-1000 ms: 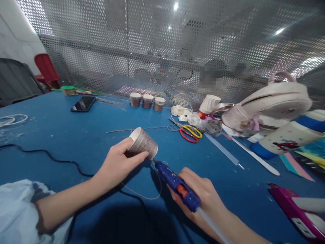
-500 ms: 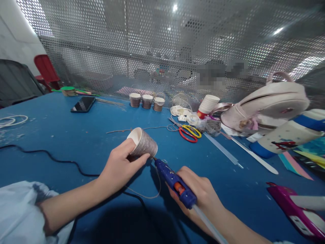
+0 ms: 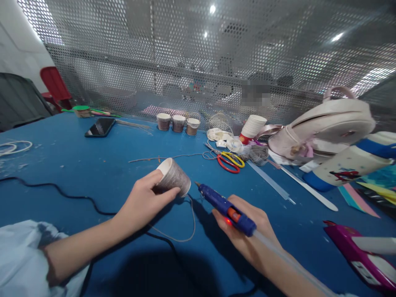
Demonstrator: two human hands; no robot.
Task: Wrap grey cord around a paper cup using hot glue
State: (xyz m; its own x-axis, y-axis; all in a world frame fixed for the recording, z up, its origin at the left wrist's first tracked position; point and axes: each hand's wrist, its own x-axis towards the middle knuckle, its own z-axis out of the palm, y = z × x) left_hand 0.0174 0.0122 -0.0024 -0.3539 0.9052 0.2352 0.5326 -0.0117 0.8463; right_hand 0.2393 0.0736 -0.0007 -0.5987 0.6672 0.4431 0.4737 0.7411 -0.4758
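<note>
Grey cord-wrapped cup over the middle of the blue table, well in from its far edge.
The left hand's fingers close around its side; the right hand grips a blue glue gun, nozzle apart from the base, scissors beyond.

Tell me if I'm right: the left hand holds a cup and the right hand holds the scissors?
Not quite: the head view shows the right hand holding a blue glue gun, while the scissors lie on the table. The left hand does hold a cup.
</note>
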